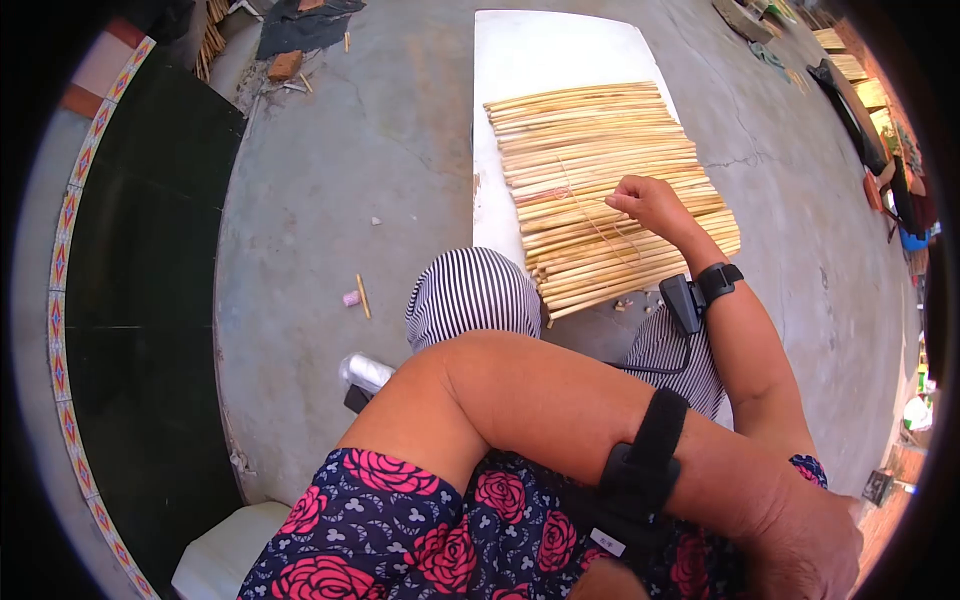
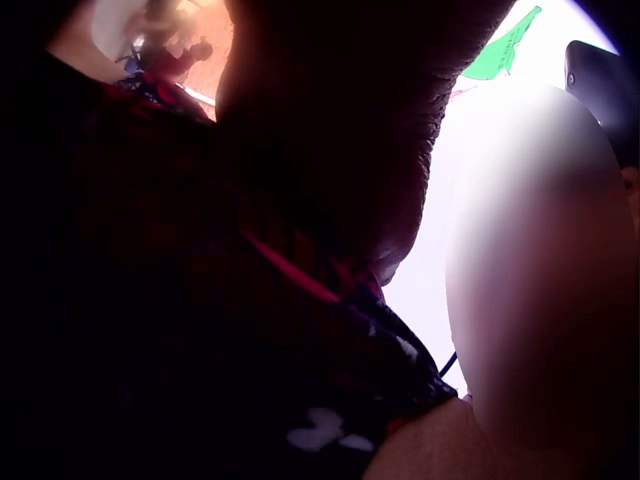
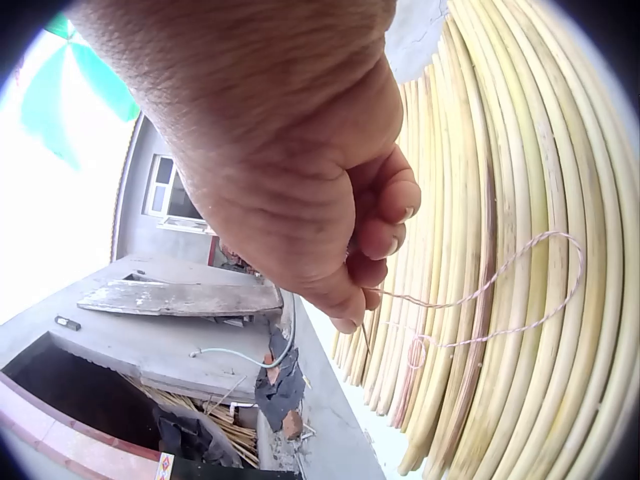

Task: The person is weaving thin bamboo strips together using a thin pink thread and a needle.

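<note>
Pale, thin sticks [image 1: 600,150] lie side by side in a row on a white board [image 1: 560,45]. Over them is my right hand [image 1: 655,205], its thumb and fingers pinching a thin string [image 3: 455,303]. The string [image 1: 600,235] loops loosely across the sticks [image 3: 545,150]. A thin dark tip shows below the right fingertips [image 3: 348,323]. My left arm crosses my body, with the left hand [image 1: 810,550] bent down by the right upper arm; its fingers are hidden. The left wrist view is dark and blurred, mostly skin and flowered cloth.
Striped knees [image 1: 478,295] stand at the board's near edge. A short stick [image 1: 363,297] and a small pink piece [image 1: 350,298] lie on the grey floor at left. A dark panel [image 1: 140,260] runs along the left. Bricks and dark cloth [image 1: 305,28] lie at the far left.
</note>
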`<move>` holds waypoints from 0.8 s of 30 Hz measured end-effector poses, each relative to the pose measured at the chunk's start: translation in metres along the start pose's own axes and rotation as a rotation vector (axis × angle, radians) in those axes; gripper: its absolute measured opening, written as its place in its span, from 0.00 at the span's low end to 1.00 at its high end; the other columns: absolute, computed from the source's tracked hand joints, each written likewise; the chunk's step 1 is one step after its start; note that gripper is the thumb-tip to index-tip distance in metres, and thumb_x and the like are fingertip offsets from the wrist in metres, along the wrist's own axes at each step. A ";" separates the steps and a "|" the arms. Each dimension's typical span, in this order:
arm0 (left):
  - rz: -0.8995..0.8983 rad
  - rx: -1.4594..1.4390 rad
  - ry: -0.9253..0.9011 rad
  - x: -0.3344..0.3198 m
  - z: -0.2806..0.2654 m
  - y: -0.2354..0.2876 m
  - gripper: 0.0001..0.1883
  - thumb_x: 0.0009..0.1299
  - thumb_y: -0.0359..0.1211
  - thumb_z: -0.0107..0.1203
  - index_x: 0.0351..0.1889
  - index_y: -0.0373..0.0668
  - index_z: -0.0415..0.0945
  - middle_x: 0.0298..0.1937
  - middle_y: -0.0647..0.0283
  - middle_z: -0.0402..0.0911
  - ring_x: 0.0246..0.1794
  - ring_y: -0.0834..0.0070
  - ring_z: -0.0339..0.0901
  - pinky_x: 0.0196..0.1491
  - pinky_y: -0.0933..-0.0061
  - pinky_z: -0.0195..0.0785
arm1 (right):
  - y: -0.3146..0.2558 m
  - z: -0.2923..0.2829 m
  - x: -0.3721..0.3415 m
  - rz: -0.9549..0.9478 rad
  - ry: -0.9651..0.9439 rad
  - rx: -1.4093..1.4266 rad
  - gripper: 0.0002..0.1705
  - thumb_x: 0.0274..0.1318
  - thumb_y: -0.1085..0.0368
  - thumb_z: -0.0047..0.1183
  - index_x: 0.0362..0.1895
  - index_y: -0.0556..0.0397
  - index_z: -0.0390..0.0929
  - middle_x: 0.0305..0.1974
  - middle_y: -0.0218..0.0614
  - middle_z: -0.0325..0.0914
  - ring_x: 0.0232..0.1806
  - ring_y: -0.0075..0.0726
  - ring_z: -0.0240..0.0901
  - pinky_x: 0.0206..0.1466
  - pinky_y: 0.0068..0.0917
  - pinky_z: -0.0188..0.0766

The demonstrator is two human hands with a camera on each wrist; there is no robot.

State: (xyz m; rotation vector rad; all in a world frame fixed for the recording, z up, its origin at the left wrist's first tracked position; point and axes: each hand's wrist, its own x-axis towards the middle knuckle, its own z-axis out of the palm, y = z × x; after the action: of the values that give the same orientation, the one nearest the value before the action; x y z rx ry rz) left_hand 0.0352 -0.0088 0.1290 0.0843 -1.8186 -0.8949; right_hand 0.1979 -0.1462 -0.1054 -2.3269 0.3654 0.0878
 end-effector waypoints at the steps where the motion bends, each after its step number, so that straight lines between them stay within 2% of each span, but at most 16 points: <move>1: -0.023 -0.030 -0.025 -0.002 0.000 -0.003 0.23 0.70 0.53 0.50 0.39 0.45 0.84 0.36 0.56 0.84 0.42 0.57 0.78 0.46 0.59 0.64 | 0.001 -0.002 0.000 0.023 -0.022 -0.005 0.18 0.59 0.53 0.60 0.33 0.57 0.80 0.24 0.39 0.76 0.26 0.35 0.69 0.34 0.33 0.68; 4: -0.122 -0.018 -0.046 -0.013 -0.002 -0.014 0.21 0.70 0.51 0.49 0.40 0.46 0.84 0.36 0.57 0.84 0.42 0.58 0.78 0.47 0.59 0.62 | -0.003 -0.005 -0.003 0.028 -0.003 0.036 0.17 0.58 0.53 0.60 0.33 0.57 0.80 0.24 0.39 0.76 0.26 0.35 0.69 0.34 0.33 0.68; 8: -0.370 0.246 -0.027 -0.035 -0.013 -0.047 0.19 0.69 0.49 0.48 0.41 0.47 0.84 0.37 0.58 0.84 0.42 0.59 0.78 0.48 0.58 0.59 | 0.001 0.000 0.004 0.019 0.033 0.054 0.18 0.58 0.52 0.60 0.34 0.57 0.81 0.23 0.39 0.76 0.26 0.35 0.70 0.35 0.33 0.68; 10: -0.424 0.365 -0.022 -0.036 -0.016 -0.054 0.18 0.69 0.47 0.48 0.41 0.48 0.84 0.38 0.59 0.84 0.42 0.59 0.77 0.48 0.58 0.58 | -0.002 -0.001 0.001 0.003 0.029 0.003 0.18 0.58 0.52 0.61 0.34 0.57 0.81 0.23 0.38 0.76 0.27 0.34 0.69 0.35 0.32 0.68; 11: -0.379 0.488 -0.021 -0.039 -0.018 -0.058 0.18 0.70 0.47 0.46 0.41 0.49 0.84 0.37 0.61 0.84 0.41 0.60 0.77 0.49 0.57 0.56 | -0.003 -0.001 0.000 -0.005 0.022 -0.019 0.19 0.58 0.52 0.61 0.34 0.57 0.81 0.24 0.38 0.76 0.27 0.34 0.69 0.35 0.32 0.69; 13: 0.301 0.082 0.159 -0.006 0.043 -0.113 0.24 0.70 0.51 0.41 0.44 0.47 0.84 0.43 0.57 0.84 0.49 0.58 0.77 0.58 0.54 0.56 | 0.000 0.001 -0.001 0.003 -0.013 -0.010 0.18 0.58 0.52 0.61 0.34 0.56 0.81 0.24 0.37 0.76 0.27 0.33 0.69 0.35 0.32 0.69; 15: 0.542 -0.312 0.151 0.007 0.051 -0.075 0.26 0.72 0.54 0.43 0.44 0.44 0.84 0.42 0.52 0.84 0.48 0.56 0.78 0.55 0.57 0.62 | 0.002 0.001 0.000 0.016 -0.028 0.023 0.18 0.58 0.53 0.61 0.33 0.56 0.80 0.24 0.37 0.76 0.27 0.33 0.69 0.35 0.32 0.69; 18: 0.028 -0.117 -0.107 0.005 0.004 -0.018 0.25 0.71 0.55 0.47 0.48 0.46 0.83 0.45 0.51 0.84 0.52 0.62 0.78 0.53 0.52 0.64 | 0.002 0.003 -0.004 0.035 -0.045 0.066 0.17 0.59 0.53 0.61 0.33 0.56 0.80 0.24 0.36 0.76 0.27 0.32 0.69 0.35 0.31 0.69; 20: -0.283 0.166 -0.080 -0.018 -0.002 -0.033 0.27 0.70 0.53 0.39 0.44 0.45 0.84 0.46 0.54 0.84 0.52 0.57 0.78 0.59 0.51 0.57 | 0.002 -0.002 0.002 0.027 -0.025 0.030 0.17 0.59 0.54 0.60 0.33 0.56 0.80 0.24 0.36 0.76 0.27 0.31 0.69 0.35 0.31 0.68; 21: -0.257 0.204 0.022 -0.028 0.000 -0.047 0.23 0.73 0.51 0.39 0.34 0.53 0.84 0.40 0.65 0.84 0.42 0.61 0.76 0.50 0.54 0.54 | 0.004 -0.001 0.004 0.041 0.011 0.074 0.17 0.59 0.53 0.61 0.32 0.56 0.80 0.23 0.35 0.75 0.26 0.31 0.68 0.34 0.31 0.68; 22: -0.364 0.285 0.000 -0.030 0.003 -0.061 0.23 0.73 0.51 0.39 0.35 0.53 0.85 0.41 0.65 0.84 0.42 0.61 0.76 0.50 0.54 0.54 | 0.008 0.001 0.003 0.040 0.003 0.080 0.17 0.59 0.53 0.61 0.32 0.56 0.80 0.23 0.35 0.75 0.26 0.31 0.68 0.34 0.31 0.68; 24: -0.576 0.461 -0.055 -0.039 -0.021 -0.054 0.23 0.73 0.52 0.39 0.36 0.53 0.85 0.42 0.64 0.84 0.42 0.62 0.76 0.50 0.53 0.55 | 0.008 0.001 0.006 0.027 -0.003 0.089 0.17 0.59 0.53 0.61 0.33 0.56 0.80 0.23 0.35 0.75 0.26 0.31 0.68 0.33 0.31 0.68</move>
State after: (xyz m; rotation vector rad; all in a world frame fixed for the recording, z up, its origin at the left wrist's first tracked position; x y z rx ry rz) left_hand 0.0507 -0.0412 0.0692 0.9180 -2.0593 -0.8448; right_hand 0.2013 -0.1524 -0.1131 -2.2341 0.3917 0.0870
